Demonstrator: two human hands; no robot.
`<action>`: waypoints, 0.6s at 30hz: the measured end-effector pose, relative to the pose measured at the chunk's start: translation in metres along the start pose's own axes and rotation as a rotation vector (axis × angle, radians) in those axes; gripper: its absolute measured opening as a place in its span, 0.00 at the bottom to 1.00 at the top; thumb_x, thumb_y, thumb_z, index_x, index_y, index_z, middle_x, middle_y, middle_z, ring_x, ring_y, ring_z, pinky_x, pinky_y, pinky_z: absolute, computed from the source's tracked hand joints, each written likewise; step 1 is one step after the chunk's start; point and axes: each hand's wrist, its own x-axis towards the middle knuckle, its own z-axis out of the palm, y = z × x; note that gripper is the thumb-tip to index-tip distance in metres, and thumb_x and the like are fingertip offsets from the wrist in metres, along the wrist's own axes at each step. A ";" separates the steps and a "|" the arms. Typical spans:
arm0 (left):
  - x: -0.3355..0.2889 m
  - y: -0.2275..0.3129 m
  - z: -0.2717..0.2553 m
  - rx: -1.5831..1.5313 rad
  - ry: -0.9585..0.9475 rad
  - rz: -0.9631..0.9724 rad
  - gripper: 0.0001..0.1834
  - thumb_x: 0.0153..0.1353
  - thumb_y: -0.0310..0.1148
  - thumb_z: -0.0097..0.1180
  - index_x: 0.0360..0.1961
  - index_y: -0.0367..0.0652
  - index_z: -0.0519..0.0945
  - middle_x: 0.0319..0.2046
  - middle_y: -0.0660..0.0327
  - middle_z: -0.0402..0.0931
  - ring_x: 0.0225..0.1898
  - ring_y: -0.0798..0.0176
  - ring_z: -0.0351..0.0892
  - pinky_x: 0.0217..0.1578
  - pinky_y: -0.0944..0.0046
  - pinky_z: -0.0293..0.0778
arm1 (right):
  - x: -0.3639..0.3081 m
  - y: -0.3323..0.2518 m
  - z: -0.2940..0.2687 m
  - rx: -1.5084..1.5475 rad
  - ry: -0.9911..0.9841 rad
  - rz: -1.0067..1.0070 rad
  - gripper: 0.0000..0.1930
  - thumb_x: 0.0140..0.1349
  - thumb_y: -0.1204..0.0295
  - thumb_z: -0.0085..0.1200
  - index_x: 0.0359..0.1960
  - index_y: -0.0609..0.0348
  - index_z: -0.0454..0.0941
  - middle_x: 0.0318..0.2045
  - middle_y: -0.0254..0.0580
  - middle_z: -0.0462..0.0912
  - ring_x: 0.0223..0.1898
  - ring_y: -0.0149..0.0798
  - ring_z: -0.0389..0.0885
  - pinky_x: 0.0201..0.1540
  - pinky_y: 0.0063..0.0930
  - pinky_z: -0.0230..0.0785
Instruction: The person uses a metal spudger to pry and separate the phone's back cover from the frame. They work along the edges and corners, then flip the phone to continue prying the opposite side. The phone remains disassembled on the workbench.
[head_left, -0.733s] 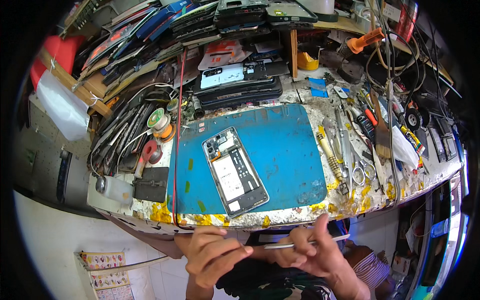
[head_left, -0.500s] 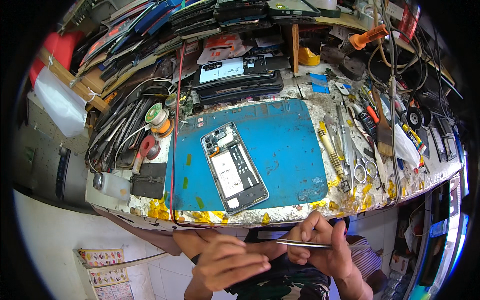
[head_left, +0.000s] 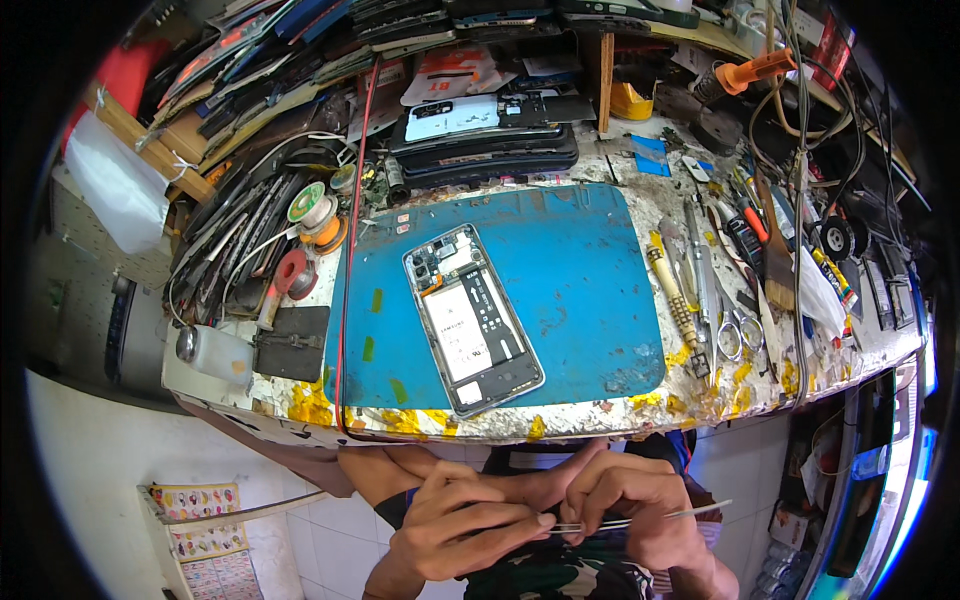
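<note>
Below the bench edge, my left hand (head_left: 465,525) and my right hand (head_left: 635,510) are close together. A thin, silvery, strip-like tool (head_left: 700,509) runs across my right hand, gripped between its bent fingers and thumb; its kind is not clear. My left fingertips are closed at the tool's left end, where two thin lines show. An opened phone (head_left: 475,320) lies face down and slightly tilted on the blue work mat (head_left: 580,300), its white battery (head_left: 459,335) and circuit parts exposed. Neither hand touches the phone.
Stacked phones (head_left: 480,150) stand behind the mat. Solder spools (head_left: 318,222) and a clear bottle (head_left: 222,355) are at left. Scissors (head_left: 735,335), a brush (head_left: 777,250) and an orange-handled soldering iron (head_left: 755,70) are at right. A red cable (head_left: 352,230) crosses the mat's left side.
My left hand has moved right and its fingertips have come to the tool's left end. My right hand has turned over the tool, which now slants up to the right. The view has shifted slightly.
</note>
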 end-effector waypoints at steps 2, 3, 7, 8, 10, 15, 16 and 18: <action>0.000 -0.001 -0.002 -0.006 0.047 -0.002 0.14 0.46 0.32 0.78 0.38 0.49 0.92 0.34 0.74 0.88 0.33 0.69 0.80 0.34 0.64 0.69 | 0.002 -0.006 -0.001 -0.135 -0.038 -0.009 0.11 0.57 0.76 0.73 0.35 0.63 0.81 0.37 0.43 0.83 0.42 0.39 0.85 0.47 0.32 0.77; -0.001 -0.001 -0.004 -0.002 0.048 -0.030 0.14 0.46 0.32 0.78 0.38 0.50 0.92 0.34 0.74 0.88 0.33 0.69 0.80 0.34 0.64 0.69 | 0.002 -0.010 0.000 -0.170 -0.064 0.013 0.11 0.57 0.77 0.73 0.35 0.63 0.81 0.38 0.43 0.83 0.43 0.39 0.85 0.47 0.32 0.77; -0.002 -0.002 -0.005 0.062 0.060 -0.095 0.09 0.53 0.41 0.75 0.33 0.52 0.92 0.28 0.74 0.87 0.31 0.67 0.75 0.35 0.63 0.69 | 0.004 -0.024 0.001 -0.315 -0.074 0.061 0.09 0.58 0.79 0.71 0.36 0.62 0.82 0.39 0.46 0.87 0.43 0.41 0.88 0.48 0.35 0.80; -0.002 -0.003 -0.005 0.071 0.059 -0.093 0.09 0.53 0.41 0.75 0.33 0.52 0.92 0.28 0.74 0.87 0.30 0.67 0.75 0.35 0.63 0.68 | 0.005 -0.026 0.001 -0.346 -0.079 0.041 0.09 0.58 0.80 0.71 0.36 0.62 0.82 0.39 0.47 0.88 0.42 0.42 0.89 0.47 0.35 0.80; 0.000 -0.005 -0.006 0.076 0.068 -0.095 0.09 0.52 0.40 0.76 0.32 0.51 0.91 0.28 0.74 0.87 0.30 0.66 0.75 0.34 0.63 0.68 | 0.007 -0.027 0.001 -0.354 -0.063 0.034 0.08 0.58 0.81 0.70 0.36 0.63 0.82 0.38 0.48 0.89 0.41 0.43 0.90 0.45 0.34 0.82; 0.017 -0.020 -0.015 0.164 0.205 -0.065 0.17 0.45 0.34 0.79 0.38 0.49 0.90 0.34 0.74 0.88 0.33 0.67 0.78 0.37 0.63 0.70 | 0.023 -0.019 -0.001 -0.306 0.185 -0.142 0.12 0.49 0.84 0.75 0.33 0.68 0.84 0.32 0.54 0.88 0.34 0.42 0.90 0.37 0.28 0.83; 0.022 -0.026 -0.019 0.197 0.197 -0.048 0.18 0.46 0.36 0.78 0.40 0.49 0.90 0.36 0.73 0.88 0.34 0.66 0.79 0.38 0.62 0.71 | 0.028 -0.018 -0.002 -0.273 0.287 -0.145 0.10 0.53 0.82 0.74 0.33 0.69 0.83 0.33 0.54 0.88 0.33 0.40 0.89 0.37 0.28 0.82; 0.036 -0.036 -0.022 0.254 0.150 -0.014 0.20 0.50 0.40 0.76 0.44 0.48 0.89 0.42 0.68 0.87 0.40 0.63 0.81 0.44 0.58 0.74 | 0.039 -0.017 -0.006 -0.262 0.391 -0.151 0.07 0.60 0.80 0.69 0.36 0.70 0.82 0.35 0.51 0.88 0.34 0.36 0.88 0.39 0.26 0.82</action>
